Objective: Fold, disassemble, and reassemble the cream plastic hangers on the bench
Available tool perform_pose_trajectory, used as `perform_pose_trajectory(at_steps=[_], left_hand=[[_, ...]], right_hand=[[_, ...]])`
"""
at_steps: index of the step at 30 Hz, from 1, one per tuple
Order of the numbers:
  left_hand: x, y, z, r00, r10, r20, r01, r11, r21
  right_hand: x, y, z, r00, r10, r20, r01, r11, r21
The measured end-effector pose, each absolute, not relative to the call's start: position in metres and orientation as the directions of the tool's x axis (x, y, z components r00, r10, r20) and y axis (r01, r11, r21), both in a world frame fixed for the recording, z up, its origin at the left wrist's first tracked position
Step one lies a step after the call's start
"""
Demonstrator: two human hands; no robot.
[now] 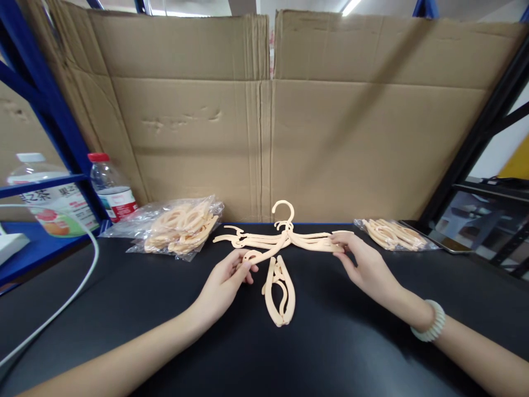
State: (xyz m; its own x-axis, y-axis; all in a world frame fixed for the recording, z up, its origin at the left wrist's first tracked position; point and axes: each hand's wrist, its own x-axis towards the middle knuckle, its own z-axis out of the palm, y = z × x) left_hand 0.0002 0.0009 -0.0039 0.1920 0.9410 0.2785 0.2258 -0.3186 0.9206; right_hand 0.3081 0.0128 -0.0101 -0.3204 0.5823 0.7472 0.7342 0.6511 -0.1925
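With my left hand's (225, 281) thumb and fingers, I pinch 1 arm of the front open hanger (270, 252); my right hand (366, 264) pinches the opposite side. It sits beyond the folded hanger (291, 292). I support both ends evenly — twisting may strain the center joint.

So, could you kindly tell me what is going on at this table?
A person holds an opened cream hanger with both hands: the left hand grips one arm, and the right hand is at the other side's arm ends. More opened hangers lie just behind it. A folded hanger lies in front on the black table, with bagged hangers farther back.
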Motion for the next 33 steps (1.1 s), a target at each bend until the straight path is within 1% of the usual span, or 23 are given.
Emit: perform_pose_trajectory(at_steps=[3, 6, 8, 11, 15, 18, 21, 23, 26, 29, 33], left_hand=[[0.0, 0.001, -0.003, 0.187, 0.942, 0.278, 0.227, -0.317, 0.921], [0.0, -0.001, -0.001, 0.153, 0.95, 0.27, 0.206, -0.298, 0.932], [0.0, -0.003, 0.0, 0.105, 0.966, 0.234, 0.15, -0.248, 0.957], [0.001, -0.005, 0.0, 0.043, 0.986, 0.162, 0.006, -0.162, 0.987], [0.004, -0.009, 0.003, 0.056, 0.988, 0.146, -0.097, -0.141, 0.985], [0.008, -0.015, 0.009, 0.112, 0.975, 0.19, -0.115, -0.177, 0.977], [0.014, -0.024, 0.015, 0.162, 0.962, 0.218, -0.107, -0.203, 0.973], [0.018, -0.029, 0.017, 0.181, 0.958, 0.221, -0.096, -0.206, 0.974], [0.022, -0.034, 0.017, 0.204, 0.955, 0.215, -0.071, -0.205, 0.976], [0.024, -0.036, 0.017, 0.216, 0.96, 0.178, -0.053, -0.17, 0.984], [0.027, -0.038, 0.017, 0.22, 0.966, 0.138, -0.046, -0.131, 0.99]], right_hand=[[0.311, 0.018, -0.012, -0.22, 0.661, 0.718, 0.68, 0.631, -0.373], [0.315, 0.023, -0.011, -0.201, 0.724, 0.66, 0.582, 0.63, -0.514], [0.318, 0.026, -0.01, -0.195, 0.768, 0.61, 0.486, 0.616, -0.62], [0.32, 0.028, -0.009, -0.19, 0.829, 0.527, 0.306, 0.56, -0.77], [0.314, 0.022, -0.005, -0.176, 0.893, 0.414, 0.079, 0.432, -0.898], [0.302, 0.013, -0.002, -0.131, 0.93, 0.344, -0.054, 0.34, -0.939], [0.289, 0.003, 0.0, -0.119, 0.946, 0.303, -0.155, 0.284, -0.946], [0.281, -0.004, 0.001, -0.123, 0.949, 0.289, -0.173, 0.266, -0.948], [0.272, -0.013, 0.002, -0.142, 0.947, 0.289, -0.158, 0.267, -0.951], [0.268, -0.02, 0.005, -0.273, 0.912, 0.308, -0.11, 0.288, -0.951], [0.265, -0.03, 0.01, -0.528, 0.789, 0.313, -0.064, 0.331, -0.941]])
